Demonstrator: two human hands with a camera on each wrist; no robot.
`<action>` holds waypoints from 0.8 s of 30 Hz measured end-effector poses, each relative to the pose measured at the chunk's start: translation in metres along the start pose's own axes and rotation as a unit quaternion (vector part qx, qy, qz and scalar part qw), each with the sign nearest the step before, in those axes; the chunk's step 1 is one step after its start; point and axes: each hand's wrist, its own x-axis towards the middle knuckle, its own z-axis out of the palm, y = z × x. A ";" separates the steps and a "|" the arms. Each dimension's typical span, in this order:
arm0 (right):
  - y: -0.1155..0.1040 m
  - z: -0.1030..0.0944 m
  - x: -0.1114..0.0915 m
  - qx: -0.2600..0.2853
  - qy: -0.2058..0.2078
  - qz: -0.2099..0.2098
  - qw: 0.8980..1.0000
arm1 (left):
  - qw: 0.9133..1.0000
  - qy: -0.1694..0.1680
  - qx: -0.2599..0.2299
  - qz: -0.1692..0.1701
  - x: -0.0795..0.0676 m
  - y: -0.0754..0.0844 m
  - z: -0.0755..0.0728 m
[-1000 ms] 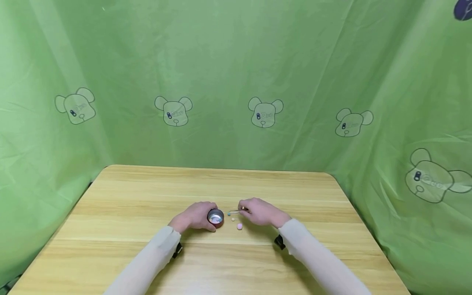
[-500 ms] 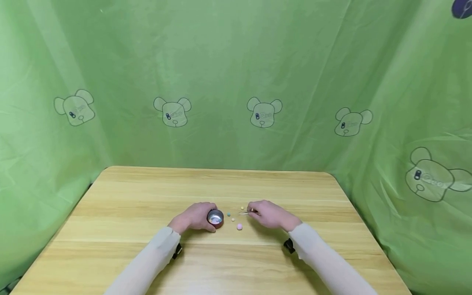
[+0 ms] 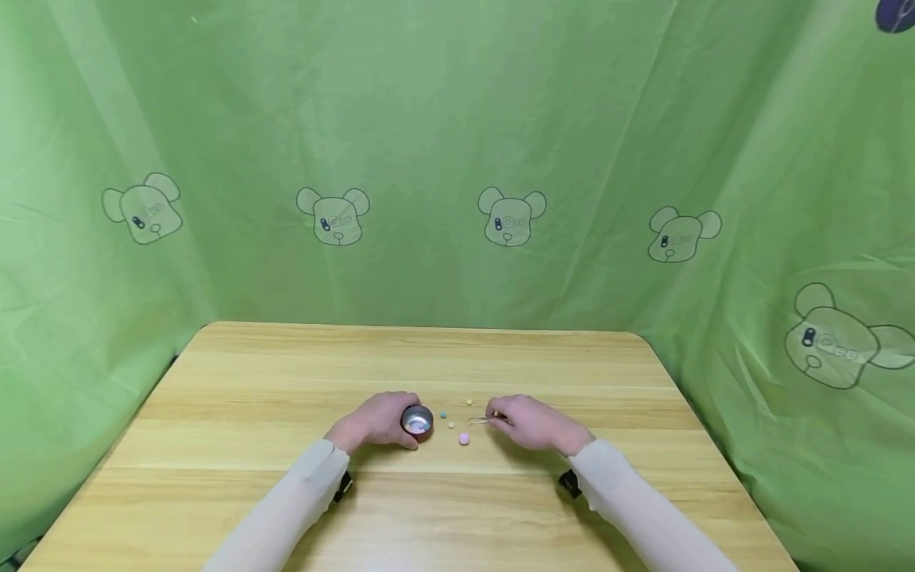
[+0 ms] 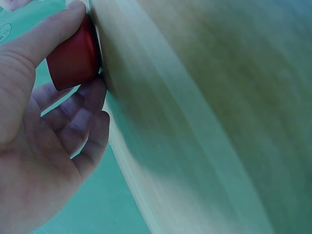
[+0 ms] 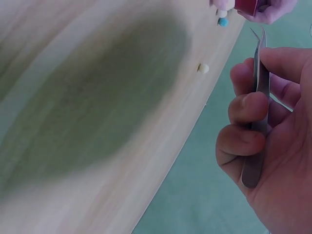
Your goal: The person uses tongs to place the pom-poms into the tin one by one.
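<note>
My left hand (image 3: 376,419) grips a small round red tin (image 3: 418,423) with a silvery inside, which stands on the table with some pale pink and blue bits in it. In the left wrist view, thumb and fingers (image 4: 92,95) curl about its red wall (image 4: 75,58). My right hand (image 3: 534,422) holds metal tweezers (image 5: 258,117), their tips slightly apart with nothing between them. Between the hands lie small balls: a blue ball (image 3: 443,415), a yellow ball (image 3: 469,402), a cream ball (image 3: 451,426) and a larger pink ball (image 3: 464,438).
The wooden table (image 3: 286,508) spreads out on all sides of the hands. Green cloth (image 3: 429,262) with bear-head prints hangs behind it and along both sides.
My right hand has drawn back to the right with the tweezers, away from the blue ball. The yellow ball has come into view. My left hand stays at the tin.
</note>
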 end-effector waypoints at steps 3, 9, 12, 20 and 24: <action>-0.001 0.002 -0.001 -0.002 0.002 -0.008 1.000 | 1.000 0.001 -0.001 0.001 0.000 -0.001 0.000; -0.001 0.007 -0.001 -0.014 -0.006 -0.016 1.000 | 1.000 -0.001 -0.004 0.001 0.000 -0.001 0.000; 0.000 0.008 -0.001 -0.017 -0.004 -0.021 1.000 | 1.000 -0.002 -0.006 -0.001 0.000 0.000 -0.001; 0.000 0.010 -0.001 -0.023 -0.003 -0.032 0.999 | 1.000 -0.001 -0.006 -0.005 -0.001 0.002 -0.002; 0.000 0.011 -0.002 -0.022 -0.008 -0.029 0.999 | 1.000 -0.002 -0.006 -0.004 -0.001 0.002 -0.002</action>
